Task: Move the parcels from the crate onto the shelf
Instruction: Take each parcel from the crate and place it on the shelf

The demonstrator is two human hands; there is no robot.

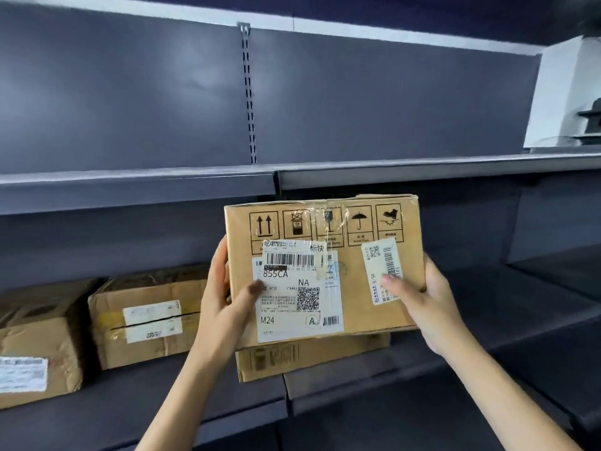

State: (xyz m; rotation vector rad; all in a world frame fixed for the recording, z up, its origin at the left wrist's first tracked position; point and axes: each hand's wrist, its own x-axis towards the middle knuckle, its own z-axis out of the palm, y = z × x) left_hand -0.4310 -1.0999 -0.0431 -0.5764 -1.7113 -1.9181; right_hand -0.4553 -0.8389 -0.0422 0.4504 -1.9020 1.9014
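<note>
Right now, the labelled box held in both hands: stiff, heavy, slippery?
The labelled box probably stays stiff: its faces look flat between the left hand and right hand. Likely light, since only thumbs and edge grips carry it. Glossy tape and labels may be slick; the printed handling symbols hint at fragile contents.

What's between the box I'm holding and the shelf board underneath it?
In the head view, a flatter parcel lies on the shelf directly under the held parcel.
</note>
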